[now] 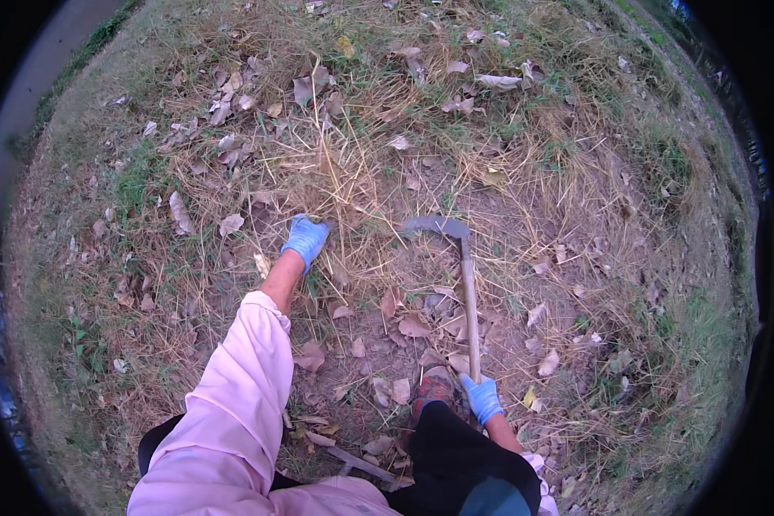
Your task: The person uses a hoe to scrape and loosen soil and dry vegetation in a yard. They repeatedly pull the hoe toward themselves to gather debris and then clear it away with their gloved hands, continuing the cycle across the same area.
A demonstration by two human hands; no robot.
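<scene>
My right hand point(483, 398), in a light blue glove, is closed around the lower end of a sickle's wooden handle point(469, 303). The sickle's curved grey metal blade point(440, 224) points left, low over cut-looking straw. My left hand point(306, 240), also gloved in blue, is curled at a clump of dry grass point(345, 206). Its fingertips are mostly hidden, but they appear closed on the grass. Long straw-coloured stalks rise from beside that hand. A gap of straw separates the blade tip from my left hand.
My patterned shoe point(433, 390) stands left of the handle's lower end, below a dark trouser leg point(458, 445). A flat wooden piece point(364, 466) lies near my body. Dry leaves point(414, 326) and green grass patches point(696, 335) cover the ground around.
</scene>
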